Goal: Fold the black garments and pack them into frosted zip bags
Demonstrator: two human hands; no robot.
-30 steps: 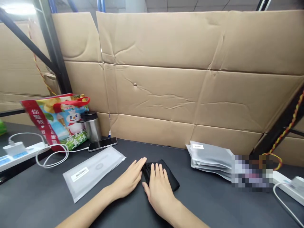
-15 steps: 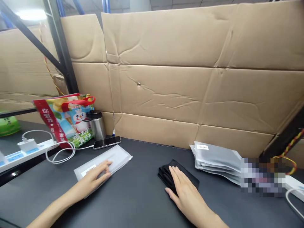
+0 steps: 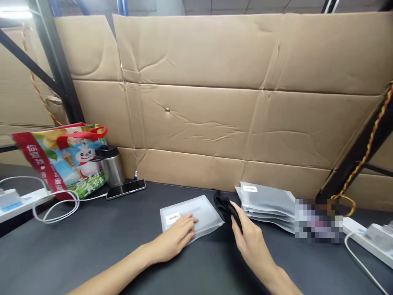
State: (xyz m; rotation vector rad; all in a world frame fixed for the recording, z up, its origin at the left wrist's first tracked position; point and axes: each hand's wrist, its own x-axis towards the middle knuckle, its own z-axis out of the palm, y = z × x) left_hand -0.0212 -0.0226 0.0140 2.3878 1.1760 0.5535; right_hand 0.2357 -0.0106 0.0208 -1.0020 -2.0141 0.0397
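Observation:
A frosted zip bag (image 3: 201, 213) with a barcode label lies flat in the middle of the dark table. Across its near part rests my left hand (image 3: 179, 235), fingers stretched out and pressing on the plastic. Just right of the bag's opening edge, my right hand (image 3: 250, 233) pinches a folded black cloth (image 3: 225, 205) between thumb and fingers. The cloth is raised and tilted; its exact kind does not show. Part of it is hidden behind my fingers.
Behind my right hand lies a stack of frosted zip bags (image 3: 267, 198). At the left are a phone (image 3: 125, 189) on a white cable, a steel flask (image 3: 112, 168), a colourful bag (image 3: 76, 159) and a power strip (image 3: 26, 203). A cardboard wall (image 3: 196, 114) closes off the back.
My left hand has slid the zip bag rightward across the table. My right hand has gone from lying on the black cloth to gripping and lifting it. The view has turned slightly right.

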